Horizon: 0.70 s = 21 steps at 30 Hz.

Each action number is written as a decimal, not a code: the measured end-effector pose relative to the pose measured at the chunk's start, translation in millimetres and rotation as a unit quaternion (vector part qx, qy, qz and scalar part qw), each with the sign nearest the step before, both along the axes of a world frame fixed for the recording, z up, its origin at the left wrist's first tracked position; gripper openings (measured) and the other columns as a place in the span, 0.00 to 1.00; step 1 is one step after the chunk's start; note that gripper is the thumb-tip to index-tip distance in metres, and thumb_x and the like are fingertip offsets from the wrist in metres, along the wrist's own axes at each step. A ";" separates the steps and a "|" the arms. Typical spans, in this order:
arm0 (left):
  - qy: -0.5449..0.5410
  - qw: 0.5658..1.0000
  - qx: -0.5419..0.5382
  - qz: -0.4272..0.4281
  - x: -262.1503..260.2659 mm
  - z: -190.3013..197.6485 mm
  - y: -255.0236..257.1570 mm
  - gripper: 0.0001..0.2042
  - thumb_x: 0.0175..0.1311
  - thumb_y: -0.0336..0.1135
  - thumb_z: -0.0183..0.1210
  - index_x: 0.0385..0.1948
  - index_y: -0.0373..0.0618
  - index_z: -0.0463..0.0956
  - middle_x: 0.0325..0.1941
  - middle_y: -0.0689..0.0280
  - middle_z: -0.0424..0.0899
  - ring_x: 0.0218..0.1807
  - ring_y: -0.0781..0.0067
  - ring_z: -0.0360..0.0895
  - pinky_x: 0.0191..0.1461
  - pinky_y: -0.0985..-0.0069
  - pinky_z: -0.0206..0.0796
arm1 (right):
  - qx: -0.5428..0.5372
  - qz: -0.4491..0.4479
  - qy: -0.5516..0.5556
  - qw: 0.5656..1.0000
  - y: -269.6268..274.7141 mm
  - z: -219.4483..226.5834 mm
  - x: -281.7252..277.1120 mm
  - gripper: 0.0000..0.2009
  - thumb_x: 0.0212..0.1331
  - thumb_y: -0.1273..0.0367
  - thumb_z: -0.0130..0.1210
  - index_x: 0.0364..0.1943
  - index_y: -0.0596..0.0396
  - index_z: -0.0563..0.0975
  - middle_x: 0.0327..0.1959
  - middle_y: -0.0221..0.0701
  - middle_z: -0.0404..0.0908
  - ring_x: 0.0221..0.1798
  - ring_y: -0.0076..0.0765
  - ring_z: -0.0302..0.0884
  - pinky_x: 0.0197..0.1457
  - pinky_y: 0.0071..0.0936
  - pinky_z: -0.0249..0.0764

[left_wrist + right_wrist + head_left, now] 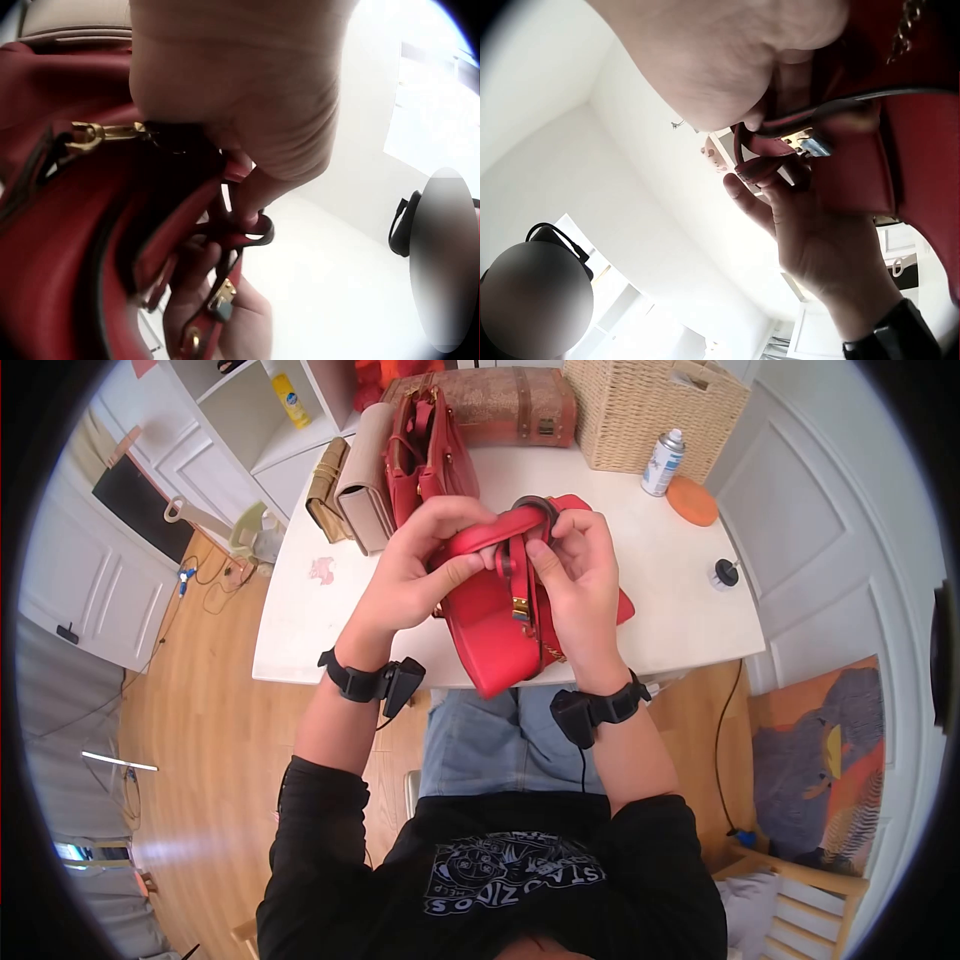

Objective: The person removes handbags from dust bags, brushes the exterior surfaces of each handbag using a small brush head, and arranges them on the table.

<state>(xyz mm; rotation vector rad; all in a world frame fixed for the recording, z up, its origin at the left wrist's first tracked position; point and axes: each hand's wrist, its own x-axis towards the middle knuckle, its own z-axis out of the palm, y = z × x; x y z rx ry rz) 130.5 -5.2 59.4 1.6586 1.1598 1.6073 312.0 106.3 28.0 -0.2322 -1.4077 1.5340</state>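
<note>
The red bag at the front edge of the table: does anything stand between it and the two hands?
Nothing visible does: the left hand and the right hand hold the strap of the red bag. The darker red handbag stands farther back.

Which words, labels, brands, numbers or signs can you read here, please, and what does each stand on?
"STA", perhaps, on the black shirt; the rest of its lettering is unclear.
Spray can: label too small to read.
Yellow bottle: label too small to read.
Held red bag: no readable text.

The right hand (720, 64) and left hand (821, 244) grip a strap (768, 145) of the red bag (926, 150).
</note>
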 end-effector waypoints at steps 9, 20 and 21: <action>0.153 0.977 0.128 0.074 1.8 2.8 9.0 0.17 0.67 0.20 0.65 0.57 0.39 0.77 0.58 0.60 0.80 0.59 0.67 0.80 0.66 0.69 0.71 | -0.031 0.017 -0.004 0.999 -5.5 4.7 -2.1 0.14 0.72 0.76 0.62 0.56 0.54 0.71 0.57 0.31 0.82 0.59 0.25 0.82 0.61 0.26 0.78; 0.296 0.940 0.057 0.157 25.8 46.9 8.3 0.24 0.61 0.23 0.63 0.62 0.41 0.81 0.55 0.55 0.86 0.55 0.57 0.85 0.64 0.66 0.76 | 0.064 -0.076 -0.019 0.995 -6.3 -8.1 -9.5 0.10 0.73 0.77 0.61 0.53 0.58 0.73 0.53 0.35 0.82 0.56 0.32 0.86 0.57 0.29 0.81; 0.298 0.940 0.057 0.155 29.2 46.9 9.2 0.24 0.61 0.23 0.63 0.62 0.41 0.81 0.55 0.55 0.86 0.55 0.57 0.85 0.64 0.66 0.76 | 0.063 -0.078 -0.017 0.995 -6.7 -9.5 -11.0 0.10 0.73 0.77 0.61 0.53 0.58 0.73 0.53 0.35 0.82 0.56 0.32 0.86 0.57 0.29 0.81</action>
